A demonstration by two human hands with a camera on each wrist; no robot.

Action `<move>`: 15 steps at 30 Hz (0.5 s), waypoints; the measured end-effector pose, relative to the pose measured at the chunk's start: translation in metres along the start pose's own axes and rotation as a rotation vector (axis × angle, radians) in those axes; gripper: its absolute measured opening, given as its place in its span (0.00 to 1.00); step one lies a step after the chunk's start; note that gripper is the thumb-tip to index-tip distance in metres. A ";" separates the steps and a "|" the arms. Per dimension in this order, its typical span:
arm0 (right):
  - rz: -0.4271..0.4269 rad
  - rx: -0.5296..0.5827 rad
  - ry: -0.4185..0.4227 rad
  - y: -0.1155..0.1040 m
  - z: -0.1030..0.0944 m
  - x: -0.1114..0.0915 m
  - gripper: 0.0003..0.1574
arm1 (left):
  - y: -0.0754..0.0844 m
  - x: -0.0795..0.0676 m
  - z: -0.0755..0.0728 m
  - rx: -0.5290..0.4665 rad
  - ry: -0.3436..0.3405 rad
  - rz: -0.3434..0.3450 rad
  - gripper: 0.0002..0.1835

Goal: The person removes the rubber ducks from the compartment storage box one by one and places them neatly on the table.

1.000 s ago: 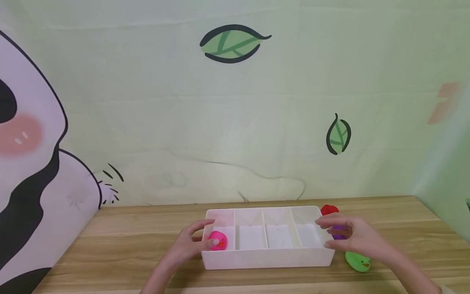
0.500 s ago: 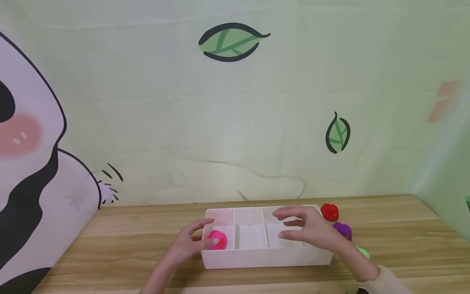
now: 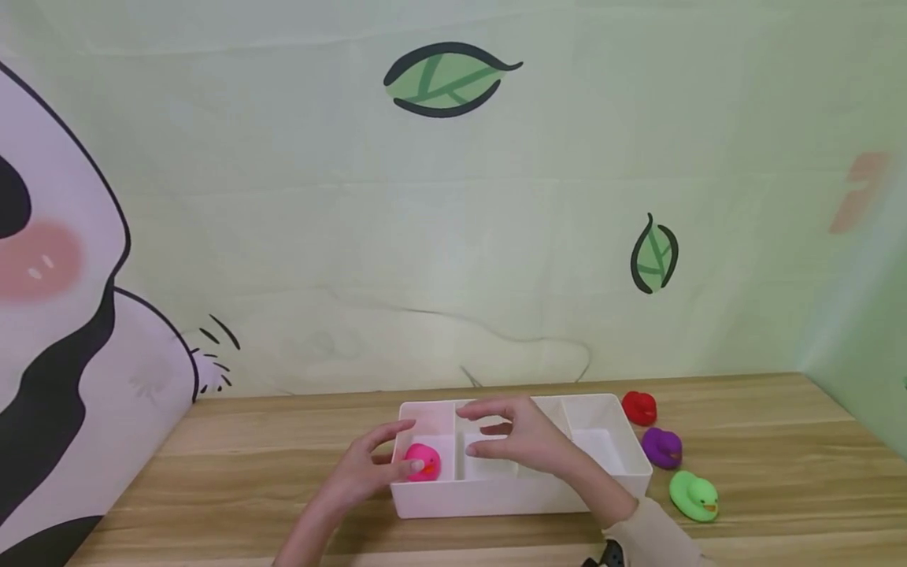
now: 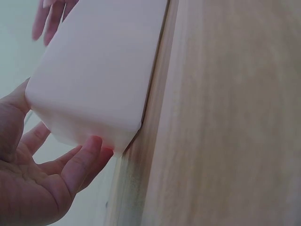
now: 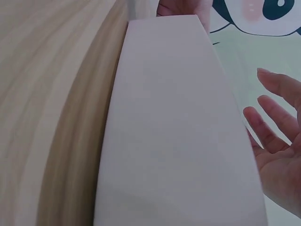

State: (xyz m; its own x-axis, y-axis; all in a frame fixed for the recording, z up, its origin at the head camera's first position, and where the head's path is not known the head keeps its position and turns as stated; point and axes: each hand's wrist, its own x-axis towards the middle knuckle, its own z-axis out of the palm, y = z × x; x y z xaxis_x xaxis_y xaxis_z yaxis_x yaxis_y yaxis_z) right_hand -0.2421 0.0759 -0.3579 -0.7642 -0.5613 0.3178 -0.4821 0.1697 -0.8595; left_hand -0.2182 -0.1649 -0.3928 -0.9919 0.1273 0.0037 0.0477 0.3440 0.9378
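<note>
A white box with compartments [image 3: 489, 502] stands on the table in the head view. My left hand [image 3: 357, 472] holds its left end, the thumb over the rim and the fingers against the outer end wall, as the left wrist view shows on the box [image 4: 103, 66]. Inside the leftmost compartment sits a pink rubber duck [image 3: 427, 454], partly covered by the left thumb tip. Over the second compartment hovers my right hand [image 3: 527, 441], thumb and fingers spread apart, nothing between them. In the right wrist view that hand [image 5: 282, 160] is beside the box's long front wall.
Right of the box, a red duck [image 3: 640, 408], a purple duck [image 3: 662, 448] and a green duck [image 3: 694, 496] stand in a slanting row on the wooden table [image 3: 794, 465]. Behind rises a pale green printed cloth [image 3: 439, 236] with leaves and a panda.
The right hand has swept left from the box's right end to above the second compartment, uncovering the red, purple and green ducks. The left hand and the box stay in place.
</note>
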 end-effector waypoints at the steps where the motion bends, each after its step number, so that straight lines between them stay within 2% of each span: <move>1: 0.006 -0.006 -0.001 0.001 0.003 0.003 0.26 | 0.000 0.000 0.000 -0.002 -0.003 0.002 0.33; 5: 0.030 -0.036 -0.013 0.005 0.015 0.011 0.24 | 0.000 0.000 0.000 -0.009 -0.013 0.015 0.33; 8: 0.018 -0.059 -0.027 0.008 0.024 0.017 0.23 | 0.001 0.000 0.000 -0.017 -0.020 0.024 0.33; 15: -0.040 -0.240 -0.046 0.009 0.040 0.029 0.21 | 0.001 -0.001 -0.001 -0.026 -0.021 0.018 0.32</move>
State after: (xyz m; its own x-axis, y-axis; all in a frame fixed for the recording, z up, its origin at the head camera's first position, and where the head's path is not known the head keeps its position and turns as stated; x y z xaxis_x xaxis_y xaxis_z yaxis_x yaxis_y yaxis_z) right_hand -0.2517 0.0286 -0.3724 -0.7245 -0.6068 0.3268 -0.6040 0.3306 -0.7252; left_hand -0.2173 -0.1651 -0.3915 -0.9882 0.1523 0.0133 0.0617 0.3177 0.9462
